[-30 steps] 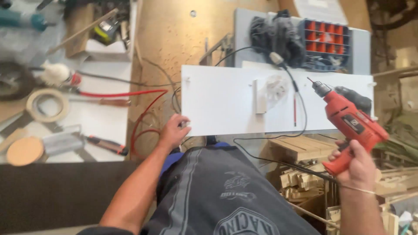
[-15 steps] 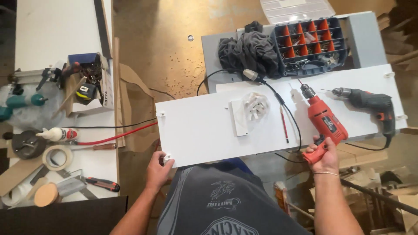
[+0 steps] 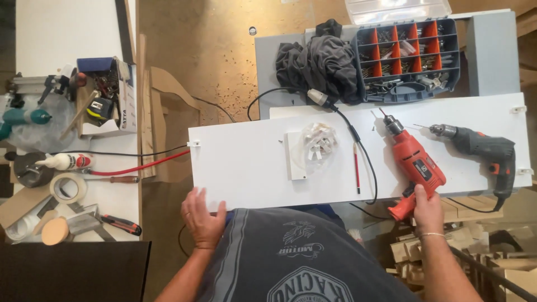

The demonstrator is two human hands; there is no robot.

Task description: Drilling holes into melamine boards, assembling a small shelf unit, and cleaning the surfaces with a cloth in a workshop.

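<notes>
Your right hand is wrapped around the grip of the red drill, which lies on the white panel near its front edge, right of the middle, with the chuck pointing toward the back edge. Your left hand rests flat, fingers spread, on the panel's front edge close to its left corner, holding nothing. Just beside the red drill, toward the panel's right end, a grey drill lies on the panel, its chuck pointing left and its handle hanging past the front edge. A red pencil lies left of the red drill, and a black cable curves across the panel between the two. Near the panel's middle sit a small white block and a clear bag of small fittings, touching each other. Behind the panel's back edge a dark cloth is bunched on a grey surface beside an open parts organiser with orange dividers. Well apart, on the white bench to the left, lie a roll of tape, a glue bottle and a red-handled screwdriver.
</notes>
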